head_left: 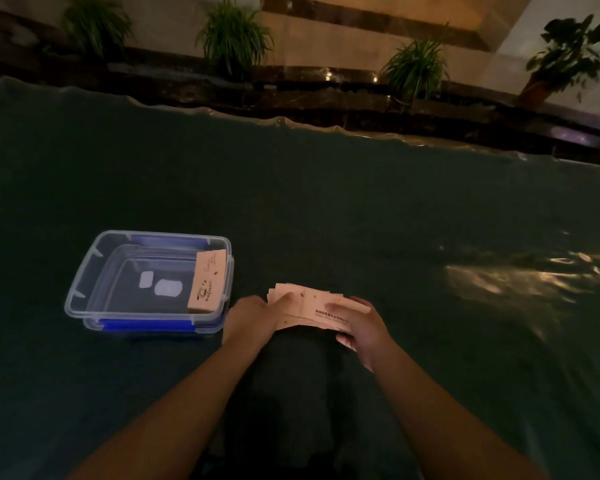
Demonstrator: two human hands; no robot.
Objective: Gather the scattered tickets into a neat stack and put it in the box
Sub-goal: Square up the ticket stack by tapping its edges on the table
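A loose bundle of pale pink tickets (pixel 309 306) lies fanned on the dark green table cover, just right of the box. My left hand (pixel 253 315) presses on its left end and my right hand (pixel 361 323) grips its right end. The clear plastic box (pixel 84 289) with blue clips stands open to the left. One stack of tickets (pixel 208 281) leans against the box's right inner wall.
The dark green table cover (pixel 361 209) spreads wide all around, with light reflections at the right. Past its far edge runs a dark stone ledge (pixel 291 98) with several potted plants (pixel 234 36).
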